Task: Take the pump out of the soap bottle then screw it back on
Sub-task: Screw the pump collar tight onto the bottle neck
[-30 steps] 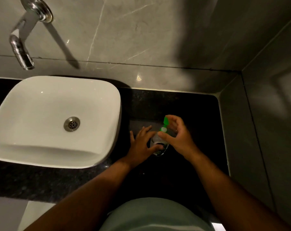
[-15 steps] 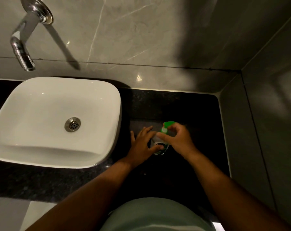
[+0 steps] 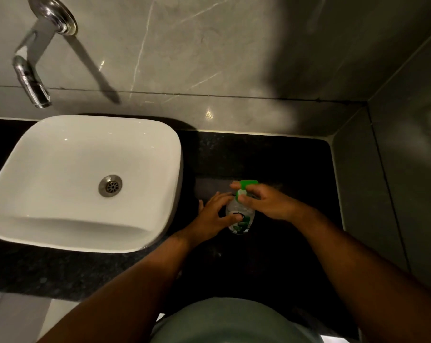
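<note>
Right hand (image 3: 268,203) fingers (image 3: 251,188) pinch pump (image 3: 246,185); left hand (image 3: 215,216) grips soap bottle (image 3: 240,220).

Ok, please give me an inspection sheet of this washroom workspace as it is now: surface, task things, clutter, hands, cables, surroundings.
Surface: dark speckled counter, dimly lit.
Task things: clear soap bottle upright on the counter; green pump at its top.
Clutter: nothing seen.
Hands: left hand steadies the bottle's side; right hand has its grip around the pump.
Cables: nothing seen.
Surroundings: white basin left of the bottle, chrome tap on the grey marble wall.
</note>
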